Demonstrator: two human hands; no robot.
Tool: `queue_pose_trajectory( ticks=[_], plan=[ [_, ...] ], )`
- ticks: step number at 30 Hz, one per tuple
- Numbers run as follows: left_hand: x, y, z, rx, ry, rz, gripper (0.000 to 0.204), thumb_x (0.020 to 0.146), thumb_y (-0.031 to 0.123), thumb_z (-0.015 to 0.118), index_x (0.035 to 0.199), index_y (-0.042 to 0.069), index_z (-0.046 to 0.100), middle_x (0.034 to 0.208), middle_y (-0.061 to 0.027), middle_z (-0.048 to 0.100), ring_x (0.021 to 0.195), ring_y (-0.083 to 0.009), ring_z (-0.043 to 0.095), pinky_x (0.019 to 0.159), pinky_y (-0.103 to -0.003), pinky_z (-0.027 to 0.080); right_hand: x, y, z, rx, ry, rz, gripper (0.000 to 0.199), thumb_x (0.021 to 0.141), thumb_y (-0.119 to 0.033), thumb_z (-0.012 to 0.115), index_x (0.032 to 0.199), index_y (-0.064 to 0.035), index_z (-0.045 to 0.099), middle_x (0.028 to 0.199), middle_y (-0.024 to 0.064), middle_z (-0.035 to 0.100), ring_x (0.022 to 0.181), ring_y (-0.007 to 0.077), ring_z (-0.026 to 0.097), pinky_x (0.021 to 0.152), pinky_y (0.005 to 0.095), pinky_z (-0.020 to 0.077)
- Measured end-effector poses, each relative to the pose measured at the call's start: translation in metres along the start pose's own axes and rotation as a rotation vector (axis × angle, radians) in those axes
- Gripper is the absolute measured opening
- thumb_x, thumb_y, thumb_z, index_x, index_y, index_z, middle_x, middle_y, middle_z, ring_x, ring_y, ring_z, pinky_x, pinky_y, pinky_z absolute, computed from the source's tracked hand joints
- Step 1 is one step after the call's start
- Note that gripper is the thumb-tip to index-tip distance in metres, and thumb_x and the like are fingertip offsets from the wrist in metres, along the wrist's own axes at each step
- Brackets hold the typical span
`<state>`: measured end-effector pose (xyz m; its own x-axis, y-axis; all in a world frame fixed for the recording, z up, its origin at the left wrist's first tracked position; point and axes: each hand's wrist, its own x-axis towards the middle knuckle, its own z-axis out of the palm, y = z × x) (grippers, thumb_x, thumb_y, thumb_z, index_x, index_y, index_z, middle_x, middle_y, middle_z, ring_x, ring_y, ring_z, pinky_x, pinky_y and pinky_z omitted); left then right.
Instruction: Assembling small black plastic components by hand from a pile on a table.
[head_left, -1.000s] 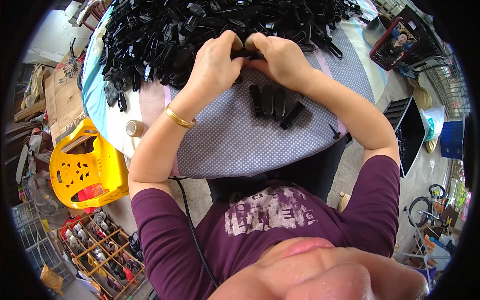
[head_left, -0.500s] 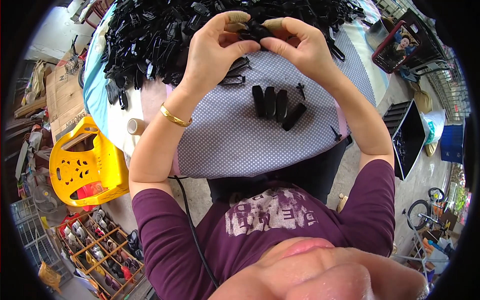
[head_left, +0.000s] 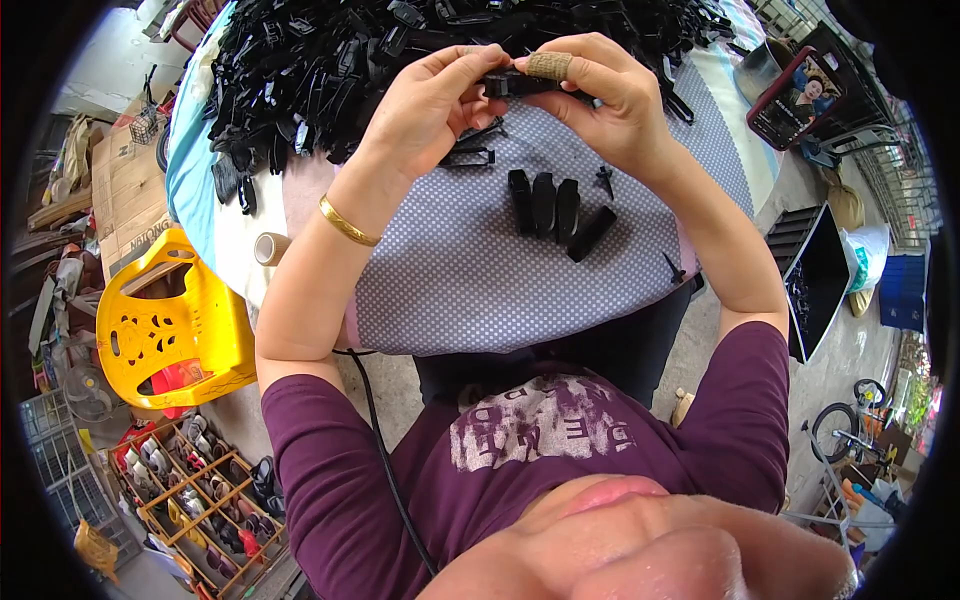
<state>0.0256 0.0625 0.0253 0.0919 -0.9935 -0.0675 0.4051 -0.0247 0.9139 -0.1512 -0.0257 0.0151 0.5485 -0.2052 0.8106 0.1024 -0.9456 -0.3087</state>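
In front of the big pile of black pieces, my two hands meet at the far side of the table. Between them lies a small black plastic piece [head_left: 508,86], level and partly covered by fingers; its exact kind I cannot make out. My right hand [head_left: 612,105], with a tan wrap around one finger, pinches its right part. My left hand [head_left: 415,110] has thumb and fingertip pressed together at its left end. Nearer to me, several black oblong pieces [head_left: 543,205] lie close together on the dotted cloth, one slanted. Two small dark pointed parts [head_left: 605,181] lie to their right.
A heap of black plastic pieces [head_left: 300,70] covers the table's far side. A tape roll [head_left: 270,249] stands at the left edge, near a yellow plastic chair [head_left: 175,320]. At the right are a propped phone [head_left: 797,100], a metal pot [head_left: 762,70] and a black bin [head_left: 812,275].
The black piece has turned and now lies more level between my hands. My left fingers have shifted to its upper left end; my right wrapped finger has come across its top.
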Motion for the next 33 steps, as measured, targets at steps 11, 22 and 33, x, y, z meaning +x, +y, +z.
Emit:
queue_pose_trajectory(
  ticks=[11,22,33],
  plan=[
    [-0.012,-0.004,0.018,0.099,-0.107,0.221,0.035,0.091,0.01,0.052,0.122,-0.006,0.049,0.097,-0.0119,0.064,0.09,-0.0189,0.063,0.084,-0.03,0.052,-0.003,-0.003,-0.002,-0.008,0.045,0.248,0.027,0.073,-0.009,0.073,0.099,-0.0037,0.067,0.09,0.0042,0.065,0.076,0.0116,0.062,0.058,0.021,0.0481],
    [-0.011,-0.007,0.012,0.453,0.116,0.368,0.028,0.084,0.006,0.063,0.11,-0.004,0.06,0.09,-0.0082,0.066,0.081,-0.0115,0.063,0.074,-0.021,0.052,-0.003,-0.011,0.003,0.168,0.035,0.327,0.025,0.074,-0.008,0.073,0.096,-0.0013,0.065,0.085,0.0034,0.064,0.07,0.0099,0.061,0.059,0.02,0.0485],
    [-0.009,-0.007,0.011,0.257,-0.036,0.348,0.026,0.086,0.007,0.06,0.111,-0.002,0.061,0.101,-0.0097,0.065,0.091,-0.0144,0.062,0.085,-0.024,0.048,-0.009,-0.005,0.017,0.093,-0.02,0.392,0.04,0.074,-0.035,0.073,0.095,-0.002,0.064,0.074,0.006,0.06,0.061,0.0151,0.057,0.055,0.0273,0.0471]
  ],
)
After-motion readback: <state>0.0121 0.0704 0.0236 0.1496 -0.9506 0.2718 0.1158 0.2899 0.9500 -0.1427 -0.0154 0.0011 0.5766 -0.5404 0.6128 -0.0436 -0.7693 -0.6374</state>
